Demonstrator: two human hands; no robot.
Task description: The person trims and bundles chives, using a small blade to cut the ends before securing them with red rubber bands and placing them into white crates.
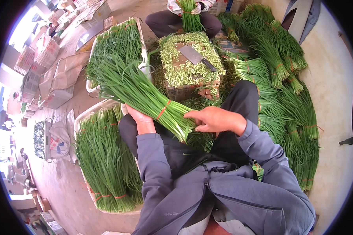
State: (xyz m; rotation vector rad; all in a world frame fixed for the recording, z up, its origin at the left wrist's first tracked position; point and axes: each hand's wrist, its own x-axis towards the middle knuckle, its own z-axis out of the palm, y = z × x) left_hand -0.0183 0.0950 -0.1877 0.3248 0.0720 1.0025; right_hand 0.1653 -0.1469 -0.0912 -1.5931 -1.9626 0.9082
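Observation:
A bundle of Chinese chives [148, 101] with an orange band lies slantwise above my lap, its leaves towards the upper left. My left hand [141, 117] supports it from below, partly hidden under the stems. At the pale cut ends, my right hand [216, 119] touches the stems with thumb and forefinger; whether it pinches any is unclear. Beyond the bundle, a cleaver [192, 55] with a dark handle rests on a block [179, 93] strewn with chopped stem pieces [176, 72].
Two white crates [144, 38] [83, 114] packed with chive bundles stand at my left. Banded bundles [270, 102] are heaped along the wall [329, 97] at my right. Across the block sits a person [157, 22] holding another bundle [191, 16]. More crates [51, 97] stand farther left.

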